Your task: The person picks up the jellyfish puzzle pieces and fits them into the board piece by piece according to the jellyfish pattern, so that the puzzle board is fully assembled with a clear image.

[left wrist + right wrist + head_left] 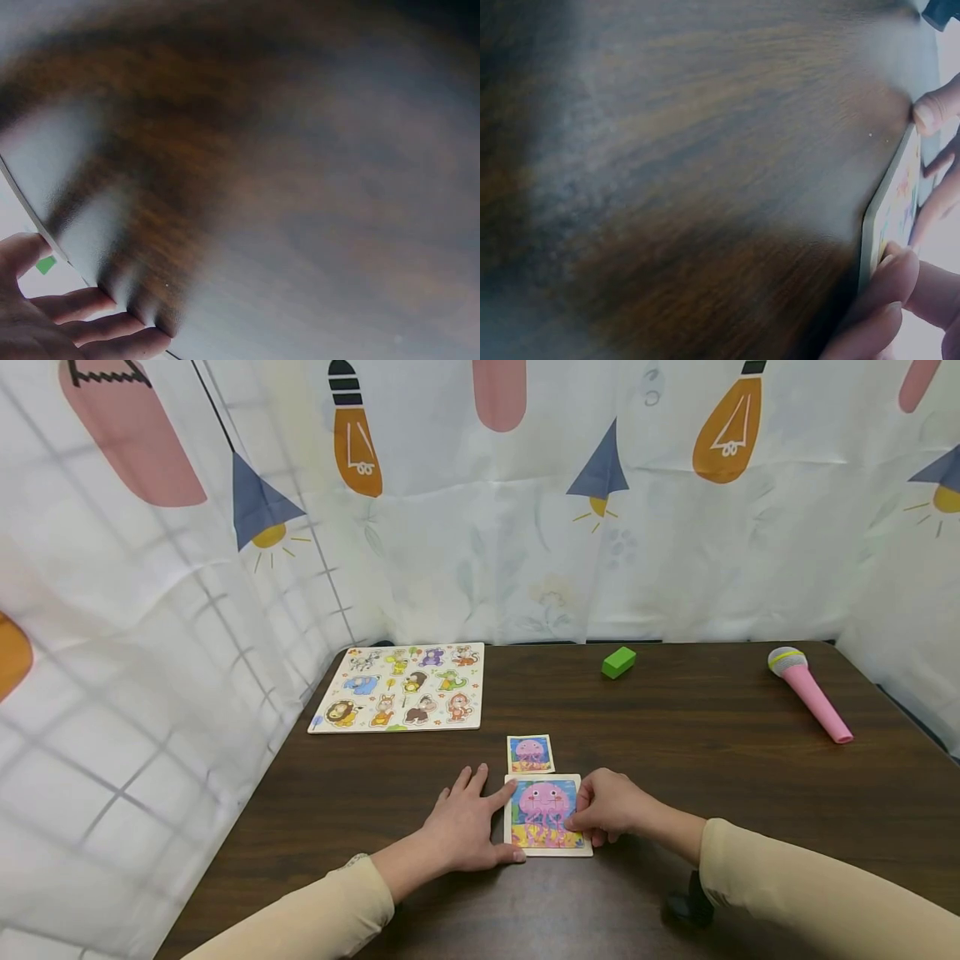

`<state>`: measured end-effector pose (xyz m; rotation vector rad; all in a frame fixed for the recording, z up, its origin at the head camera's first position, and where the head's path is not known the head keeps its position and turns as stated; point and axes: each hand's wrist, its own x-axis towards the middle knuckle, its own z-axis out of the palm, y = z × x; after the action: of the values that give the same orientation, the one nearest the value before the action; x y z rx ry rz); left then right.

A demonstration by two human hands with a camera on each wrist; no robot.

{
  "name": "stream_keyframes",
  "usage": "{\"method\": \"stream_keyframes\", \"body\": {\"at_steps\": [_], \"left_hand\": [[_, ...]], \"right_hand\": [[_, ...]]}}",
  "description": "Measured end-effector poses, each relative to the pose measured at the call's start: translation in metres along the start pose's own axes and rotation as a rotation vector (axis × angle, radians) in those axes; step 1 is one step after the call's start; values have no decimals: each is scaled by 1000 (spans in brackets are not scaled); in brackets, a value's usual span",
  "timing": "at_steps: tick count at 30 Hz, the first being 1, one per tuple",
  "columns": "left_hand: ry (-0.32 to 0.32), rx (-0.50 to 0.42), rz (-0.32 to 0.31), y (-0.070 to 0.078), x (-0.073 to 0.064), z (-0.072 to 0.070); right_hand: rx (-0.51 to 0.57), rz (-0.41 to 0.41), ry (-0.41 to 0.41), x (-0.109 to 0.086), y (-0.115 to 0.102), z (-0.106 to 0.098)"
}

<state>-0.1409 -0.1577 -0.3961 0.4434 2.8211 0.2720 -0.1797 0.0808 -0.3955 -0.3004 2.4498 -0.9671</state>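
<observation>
A jellyfish jigsaw puzzle [543, 802] in a pale square tray lies near the front middle of the table, its picture made of fitted pieces. My left hand [465, 827] lies flat with spread fingers, index fingertip and thumb at the tray's left edge. At the right edge my right hand [611, 806] holds the puzzle, thumb over the lower right of the picture and fingers curled beside the rim. The right wrist view shows those fingertips at the edge, the left thumb at another corner. A small matching jellyfish card [529, 753] lies just beyond the tray.
A white animal peg board [405, 687] lies at the back left of the dark wooden table [675, 735]. Toward the back are a green block [618, 662] and, farther right, a pink microphone [813, 693]. A patterned curtain [487, 543] hangs behind.
</observation>
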Motion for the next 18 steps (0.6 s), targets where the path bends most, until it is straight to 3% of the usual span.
{"method": "stream_keyframes", "body": {"at_steps": [4,7,10,14,18], "left_hand": [[-1,1,0,1,-1,-2],[-3,0,1,1,-1,-2],[-4,0,0,1,-1,-2],[-3,2,0,0,0,-1],[-4,8,0,0,1,1]], "right_hand": [[-7,-15,7,-1,1,0],[-35,-80,2,-4,4,-1],[-139,-245,23,-8,8,-5],[-409,-514,77,-12,17,-9],[-622,-667,-13,-16,24,-10]]}}
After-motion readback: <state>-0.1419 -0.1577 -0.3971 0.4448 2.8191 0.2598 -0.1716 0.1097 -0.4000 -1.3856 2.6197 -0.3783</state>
